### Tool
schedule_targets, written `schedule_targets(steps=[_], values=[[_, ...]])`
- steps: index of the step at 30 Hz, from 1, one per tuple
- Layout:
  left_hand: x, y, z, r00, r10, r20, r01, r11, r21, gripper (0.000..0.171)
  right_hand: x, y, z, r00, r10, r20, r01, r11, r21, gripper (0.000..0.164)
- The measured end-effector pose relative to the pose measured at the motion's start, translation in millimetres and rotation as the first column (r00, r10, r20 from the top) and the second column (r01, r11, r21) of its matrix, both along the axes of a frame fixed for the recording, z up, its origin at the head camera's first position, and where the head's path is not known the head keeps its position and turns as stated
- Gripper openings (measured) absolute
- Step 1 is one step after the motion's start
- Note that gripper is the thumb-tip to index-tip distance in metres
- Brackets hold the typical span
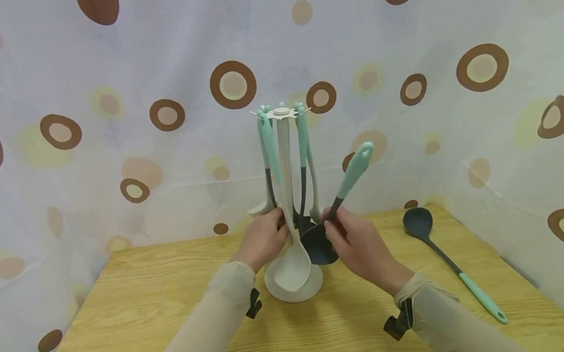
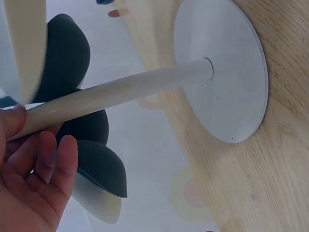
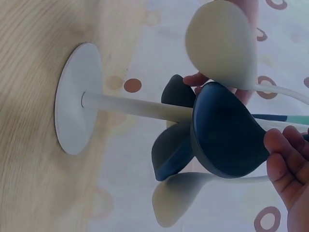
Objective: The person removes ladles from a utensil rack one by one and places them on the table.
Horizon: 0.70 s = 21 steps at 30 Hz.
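Gripping the pole point(image 2: 130, 88) is the left hand point(image 1: 264, 237); the right hand point(image 1: 362, 247) pinches the tilted dark ladle point(image 3: 227, 135) beside that pole. I judge the ladle light, stiff, smooth; hold by the handle point(image 1: 355, 171).

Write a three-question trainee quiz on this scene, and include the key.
1. Multiple choice: what does the right hand hold?
a) a white ladle
b) a dark ladle with a mint handle
c) a whisk

2. True or false: the left hand grips the pole of the stand.

3. Fill in: in the head view, the dark-headed utensil lying on the table is to the ____ of the stand.

Key: 1. b; 2. true; 3. right
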State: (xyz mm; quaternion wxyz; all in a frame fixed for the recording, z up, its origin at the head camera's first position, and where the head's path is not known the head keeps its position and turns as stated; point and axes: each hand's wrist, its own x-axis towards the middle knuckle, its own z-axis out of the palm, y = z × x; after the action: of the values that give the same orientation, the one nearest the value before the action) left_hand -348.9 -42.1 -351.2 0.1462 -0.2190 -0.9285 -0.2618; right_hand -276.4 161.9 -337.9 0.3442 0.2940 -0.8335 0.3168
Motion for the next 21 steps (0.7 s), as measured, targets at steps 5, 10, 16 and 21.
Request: schedule_targets(steps=[5, 10, 16, 21], values=[[2.5, 2, 0.6, 1.000, 0.002, 0.027, -0.003, 0.999, 0.048, 0.016, 0.7, 13, 0.7, 0.996, 0.032, 0.082, -0.025, 0.996, -0.087, 0.018], [3.8, 2, 1.5, 0.999, -0.009, 0.038, 0.007, 0.999, 0.048, 0.017, 3.7, 28, 0.0, 0.964, 0.051, 0.260, 0.001, 0.981, -0.195, 0.016], [3.0, 1, 0.9, 0.999, -0.022, 0.042, 0.019, 0.998, 0.061, 0.017, 14.2, 40, 6.3, 0.897, 0.112, 0.427, 0.044, 0.940, -0.338, 0.017], [2.8, 0, 1.6, 0.999, -0.020, 0.044, 0.017, 0.998, 0.056, 0.017, 15.3, 51, 6.2, 0.851, 0.152, 0.503, 0.067, 0.918, -0.390, 0.020]])
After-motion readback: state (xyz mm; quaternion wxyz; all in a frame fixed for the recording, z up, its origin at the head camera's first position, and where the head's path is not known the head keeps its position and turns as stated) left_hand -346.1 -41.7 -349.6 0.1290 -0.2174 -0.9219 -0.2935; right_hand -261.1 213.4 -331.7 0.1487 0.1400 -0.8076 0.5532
